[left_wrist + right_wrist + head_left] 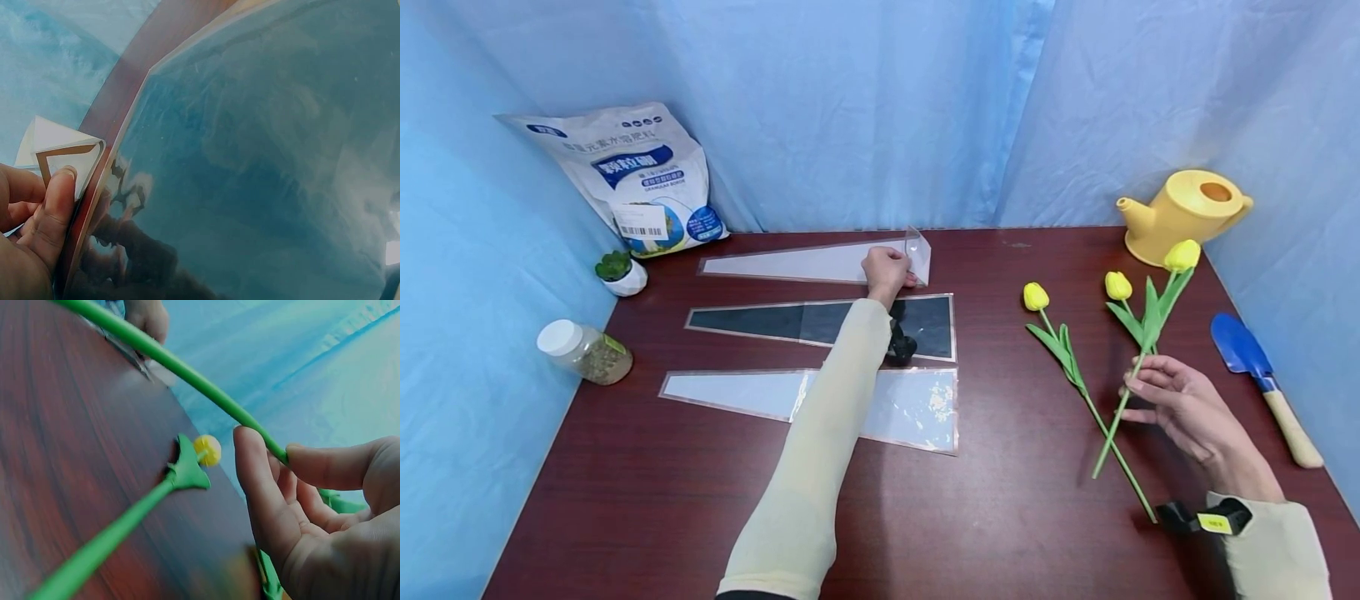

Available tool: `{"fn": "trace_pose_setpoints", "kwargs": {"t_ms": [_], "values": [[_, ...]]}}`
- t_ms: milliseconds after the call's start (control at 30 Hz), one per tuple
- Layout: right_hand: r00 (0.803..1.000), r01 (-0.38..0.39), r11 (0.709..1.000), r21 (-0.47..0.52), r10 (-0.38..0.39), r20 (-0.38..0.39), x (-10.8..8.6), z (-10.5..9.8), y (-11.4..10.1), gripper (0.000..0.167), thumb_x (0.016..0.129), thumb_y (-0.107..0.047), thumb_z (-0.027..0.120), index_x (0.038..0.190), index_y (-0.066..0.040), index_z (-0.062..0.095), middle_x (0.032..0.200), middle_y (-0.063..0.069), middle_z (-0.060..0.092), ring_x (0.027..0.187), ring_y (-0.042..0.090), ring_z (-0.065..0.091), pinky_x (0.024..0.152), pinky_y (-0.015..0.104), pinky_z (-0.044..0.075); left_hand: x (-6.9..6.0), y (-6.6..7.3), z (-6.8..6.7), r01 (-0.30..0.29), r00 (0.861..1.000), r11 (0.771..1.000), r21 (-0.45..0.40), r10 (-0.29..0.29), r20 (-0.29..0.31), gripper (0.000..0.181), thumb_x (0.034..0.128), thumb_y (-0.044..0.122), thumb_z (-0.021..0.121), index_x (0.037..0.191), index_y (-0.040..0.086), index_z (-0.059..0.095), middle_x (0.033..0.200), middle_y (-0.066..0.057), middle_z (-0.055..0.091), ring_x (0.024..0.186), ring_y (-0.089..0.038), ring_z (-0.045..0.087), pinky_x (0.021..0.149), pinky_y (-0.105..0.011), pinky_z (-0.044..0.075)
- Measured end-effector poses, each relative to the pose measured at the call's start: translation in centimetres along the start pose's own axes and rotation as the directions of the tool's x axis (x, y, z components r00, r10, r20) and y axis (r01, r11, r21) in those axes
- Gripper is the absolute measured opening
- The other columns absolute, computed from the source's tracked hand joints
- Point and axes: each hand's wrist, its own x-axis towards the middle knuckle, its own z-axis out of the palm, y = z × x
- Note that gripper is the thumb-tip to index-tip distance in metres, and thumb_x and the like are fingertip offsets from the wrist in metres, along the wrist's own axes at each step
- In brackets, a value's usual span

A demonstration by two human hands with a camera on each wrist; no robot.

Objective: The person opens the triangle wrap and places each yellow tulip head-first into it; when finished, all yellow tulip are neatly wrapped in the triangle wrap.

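At the back of the table, my left hand (887,271) pinches the wide end of a white tapered sheet in a clear sleeve (805,263). That end is folded up, and the left wrist view shows the bent corner (65,140) between thumb and fingers. My right hand (1191,412) pinches the green stem of a yellow tulip (1182,257) between thumb and fingertips. Another yellow tulip (1036,297) lies on the table, its stem passing under the held one. A further tulip (1117,287) shows beyond the right hand, its lower stem mostly hidden.
A dark tapered sheet (745,321) and another pale one (722,390) lie nearer. Leftward are a fertilizer bag (617,179), a small potted plant (625,277) and a lidded jar (598,357). A yellow watering can (1165,221) and blue trowel (1243,346) stand and lie rightward.
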Motion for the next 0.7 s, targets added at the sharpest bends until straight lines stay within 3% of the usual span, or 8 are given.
{"fn": "trace_pose_setpoints", "kwargs": {"t_ms": [233, 700], "values": [[0.997, 0.027, 0.987, 0.160, -0.038, 0.063, 0.9, 1.4, 0.5, 0.040, 0.101, 0.017, 0.026, 0.118, -0.004, 0.054, 0.107, 0.010, 0.071, 0.097, 0.021, 0.072, 0.078, 0.043, 0.063, -0.1, 0.1, 0.0, -0.007, 1.000, 1.000, -0.011, 0.007, 0.000, 0.014, 0.0948, 0.008, 0.064, 0.095, 0.001, 0.077, 0.079, -0.019, 0.076, 0.045, -0.008, 0.064, 0.053, -0.025, 0.059], [0.995, 0.061, 0.934, 0.353, -0.083, 0.048, 2.1, 3.6, 1.2, 0.037, 0.103, 0.014, 0.021, 0.111, 0.000, 0.054, 0.105, 0.018, 0.071, 0.101, 0.029, 0.072, 0.086, 0.049, 0.061, -0.2, 0.1, 0.0, 0.000, 1.000, 1.000, 0.003, 0.000, -0.009, 0.015, 0.0949, 0.007, 0.063, 0.093, 0.001, 0.076, 0.080, -0.021, 0.076, 0.044, -0.008, 0.062, 0.051, -0.024, 0.058]]}}
